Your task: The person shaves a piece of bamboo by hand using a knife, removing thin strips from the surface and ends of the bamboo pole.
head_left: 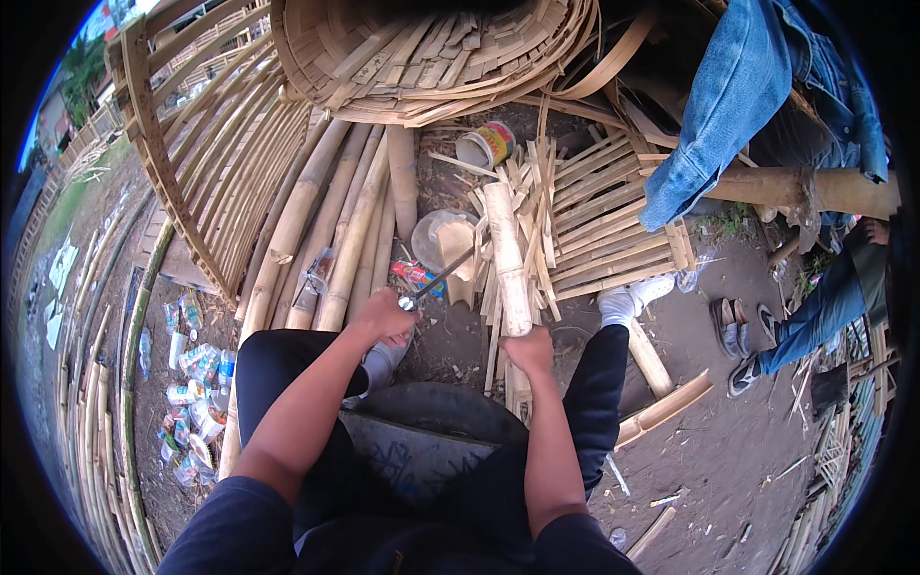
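My left hand (383,317) is closed around the handle of a long knife (447,272), whose dark blade slants up and to the right, its tip close to a pale bamboo piece (508,259). The lower end of that bamboo is gripped by my right hand (529,352), and it stands out away from me between my legs. I cannot tell whether the blade touches it. Split bamboo strips (543,196) lie in a heap beneath and beside the bamboo. Left of them is a pale round-topped block or container (445,238), partly hidden by the blade.
A big woven basket (431,110) holds flat strips at the top. Bamboo poles (307,225) and a slatted frame (216,144) are on the left, above plastic litter (199,383). A denim garment (724,105) hangs at upper right. Another person's jeans-clad leg (815,311) is at right.
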`<state>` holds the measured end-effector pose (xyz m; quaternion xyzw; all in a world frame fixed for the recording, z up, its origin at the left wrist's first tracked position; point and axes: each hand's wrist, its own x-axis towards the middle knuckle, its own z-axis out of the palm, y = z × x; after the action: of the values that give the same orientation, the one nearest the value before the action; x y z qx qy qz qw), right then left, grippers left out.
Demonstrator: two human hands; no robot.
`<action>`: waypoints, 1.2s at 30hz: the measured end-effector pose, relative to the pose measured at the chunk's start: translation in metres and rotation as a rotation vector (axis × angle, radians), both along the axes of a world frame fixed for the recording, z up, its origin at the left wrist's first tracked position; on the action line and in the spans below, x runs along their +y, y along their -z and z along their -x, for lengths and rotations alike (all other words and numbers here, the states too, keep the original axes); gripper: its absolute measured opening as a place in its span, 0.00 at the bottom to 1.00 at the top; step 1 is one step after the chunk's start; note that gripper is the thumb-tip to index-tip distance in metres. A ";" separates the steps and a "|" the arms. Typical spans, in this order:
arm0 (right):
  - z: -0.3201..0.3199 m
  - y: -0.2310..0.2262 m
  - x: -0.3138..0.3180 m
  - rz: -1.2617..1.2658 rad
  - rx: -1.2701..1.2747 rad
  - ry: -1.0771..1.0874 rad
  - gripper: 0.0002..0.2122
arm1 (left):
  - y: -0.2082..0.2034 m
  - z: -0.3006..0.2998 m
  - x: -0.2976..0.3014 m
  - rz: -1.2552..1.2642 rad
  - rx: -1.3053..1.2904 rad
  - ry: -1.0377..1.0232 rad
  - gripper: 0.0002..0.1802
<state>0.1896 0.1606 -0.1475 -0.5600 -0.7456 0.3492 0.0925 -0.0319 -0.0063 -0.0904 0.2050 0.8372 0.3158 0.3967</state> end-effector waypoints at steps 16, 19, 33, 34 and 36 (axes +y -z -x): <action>-0.008 -0.010 0.016 0.114 0.036 -0.042 0.20 | -0.010 -0.005 0.019 0.205 0.818 0.132 0.26; -0.010 0.006 0.022 0.127 0.090 -0.024 0.20 | -0.033 -0.012 0.027 0.209 0.762 0.162 0.26; -0.018 -0.047 0.013 -0.234 0.549 -0.041 0.11 | -0.018 -0.004 0.025 0.247 0.758 0.058 0.15; -0.018 -0.060 0.010 -0.290 0.669 -0.023 0.10 | -0.018 -0.003 0.023 0.260 0.751 0.067 0.14; -0.023 -0.086 0.003 -0.361 0.908 -0.052 0.06 | -0.021 -0.004 0.022 0.276 0.731 0.077 0.14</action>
<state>0.2122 0.1641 -0.0615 -0.3075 -0.6922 0.4255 0.4952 -0.0275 0.0154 -0.0696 0.2798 0.9496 0.0914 0.1079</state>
